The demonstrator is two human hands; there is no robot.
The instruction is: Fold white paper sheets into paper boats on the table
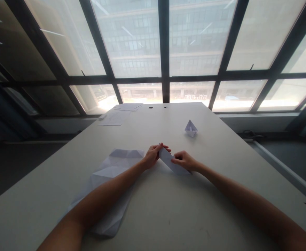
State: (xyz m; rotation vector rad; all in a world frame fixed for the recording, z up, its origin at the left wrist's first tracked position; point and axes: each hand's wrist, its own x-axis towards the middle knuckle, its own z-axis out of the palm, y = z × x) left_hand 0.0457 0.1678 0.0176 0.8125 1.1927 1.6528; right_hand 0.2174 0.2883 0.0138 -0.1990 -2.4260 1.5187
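A folded piece of white paper (172, 162) is held between my two hands above the middle of the table. My left hand (154, 155) grips its upper left end, thumb on top. On its right side, my right hand (184, 160) pinches the upper edge between thumb and fingers. The paper's lower right corner points toward my right wrist. Beyond my right hand stands a small folded paper boat (191, 128). A large creased sheet (111, 174) lies partly under my left forearm.
The white table (194, 205) reaches to the windows. Flat paper sheets (112, 118) lie at its far left, with a small pale object (102, 117) beside them. Two dark holes show near the far edge. A small dark mark is at the right edge.
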